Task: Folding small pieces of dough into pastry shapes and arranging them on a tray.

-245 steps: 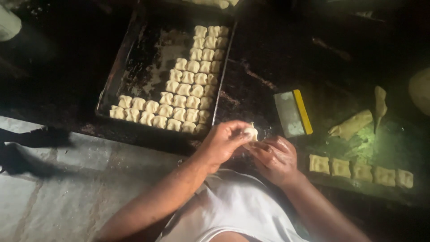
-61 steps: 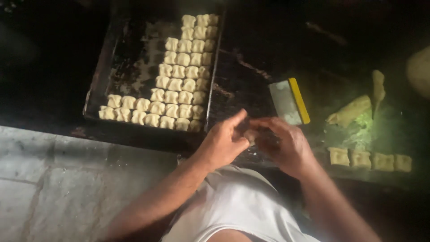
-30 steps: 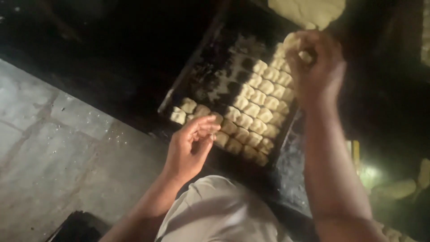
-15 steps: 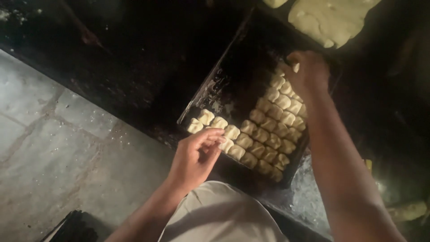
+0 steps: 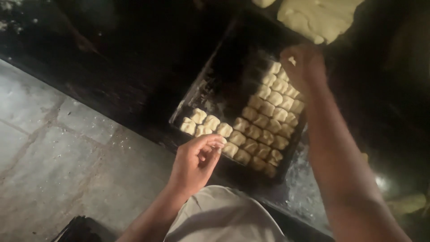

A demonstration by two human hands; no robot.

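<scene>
While the person's loosely curled left hand hangs just off the near edge of the dark rectangular metal baking tray, its fingers half folded and holding nothing that I can make out, the rows of small pale folded dough pieces lie just beyond its fingertips, filling the near edge and right side of that tray. The tray's long axis runs away from the person, tilted up to the right. Farther along the tray, the right hand is closed over the far end of the rows, pinching a small pale dough piece. Beyond the tray's far corner lies a flat pale sheet of rolled dough.
</scene>
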